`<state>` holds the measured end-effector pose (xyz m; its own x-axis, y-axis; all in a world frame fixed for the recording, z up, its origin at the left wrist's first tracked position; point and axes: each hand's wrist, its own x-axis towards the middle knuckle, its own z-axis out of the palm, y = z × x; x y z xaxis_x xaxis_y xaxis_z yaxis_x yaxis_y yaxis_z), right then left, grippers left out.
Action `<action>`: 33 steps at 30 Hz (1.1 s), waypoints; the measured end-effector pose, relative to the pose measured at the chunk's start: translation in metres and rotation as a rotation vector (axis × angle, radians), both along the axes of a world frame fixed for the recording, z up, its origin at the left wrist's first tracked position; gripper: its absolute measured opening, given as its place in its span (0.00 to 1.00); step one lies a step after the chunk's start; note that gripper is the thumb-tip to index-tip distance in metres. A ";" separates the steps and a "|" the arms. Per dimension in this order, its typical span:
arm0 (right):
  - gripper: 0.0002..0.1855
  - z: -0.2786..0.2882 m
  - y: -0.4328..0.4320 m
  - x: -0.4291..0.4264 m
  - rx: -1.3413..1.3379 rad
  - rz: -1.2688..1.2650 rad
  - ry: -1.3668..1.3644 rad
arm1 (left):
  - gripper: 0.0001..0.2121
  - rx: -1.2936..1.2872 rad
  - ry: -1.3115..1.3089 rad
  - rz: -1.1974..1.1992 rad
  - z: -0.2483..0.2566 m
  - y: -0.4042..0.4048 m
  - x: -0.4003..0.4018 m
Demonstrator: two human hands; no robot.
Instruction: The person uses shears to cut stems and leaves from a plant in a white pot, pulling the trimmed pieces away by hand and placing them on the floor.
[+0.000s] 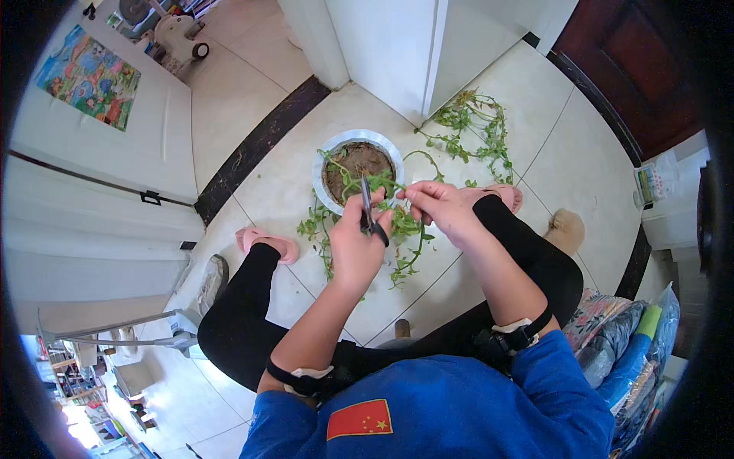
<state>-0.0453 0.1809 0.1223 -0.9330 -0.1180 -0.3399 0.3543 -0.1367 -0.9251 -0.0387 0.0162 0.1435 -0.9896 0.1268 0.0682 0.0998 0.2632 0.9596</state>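
Scissors with dark handles [367, 209] are held in my left hand [358, 238], their blades pointing up over the near part of a round pale plant pot [318, 172]. Brown soil [358, 158] shows inside it. My right hand [436, 206] pinches a green trailing plant stem [393, 183] at the pot's right edge, close to the blades. Whether the blades touch the stem is unclear. Leafy stems [318, 226] hang over the pot's near side onto the tiled floor, partly hidden behind my hands.
Loose leafy vines [487, 137] lie on the floor beside a white door edge [427, 109]. My feet in pink shoes [275, 244] stand either side of the pot. A fluffy beige object [565, 229] lies right of my leg. Plastic-wrapped bundles [619, 344] sit at lower right.
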 end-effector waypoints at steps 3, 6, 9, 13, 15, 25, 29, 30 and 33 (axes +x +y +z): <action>0.09 -0.007 -0.012 0.013 0.101 0.038 0.021 | 0.11 -0.055 0.026 0.074 -0.020 0.000 -0.002; 0.09 -0.015 -0.017 0.019 0.122 0.048 0.025 | 0.09 -0.124 0.063 0.065 -0.034 -0.005 -0.001; 0.09 -0.031 -0.018 0.027 0.265 0.078 0.071 | 0.09 -0.278 0.039 0.016 -0.036 -0.011 0.006; 0.09 -0.048 -0.025 0.039 0.380 0.140 0.048 | 0.09 -0.350 -0.014 -0.029 -0.058 -0.022 0.023; 0.09 -0.051 -0.031 0.044 0.437 0.166 0.080 | 0.09 -0.314 -0.075 -0.019 -0.071 -0.027 0.029; 0.09 -0.070 -0.057 0.058 0.682 0.022 0.226 | 0.08 -0.406 -0.120 0.166 -0.083 -0.020 0.042; 0.09 -0.068 -0.056 0.058 0.767 -0.006 0.329 | 0.08 -0.509 -0.017 0.050 -0.075 -0.017 0.049; 0.09 -0.065 -0.055 0.057 0.779 -0.004 0.336 | 0.08 -0.504 -0.012 0.044 -0.078 -0.017 0.050; 0.10 -0.071 -0.043 0.048 0.480 -0.069 0.180 | 0.07 -0.404 -0.039 0.037 -0.089 -0.024 0.053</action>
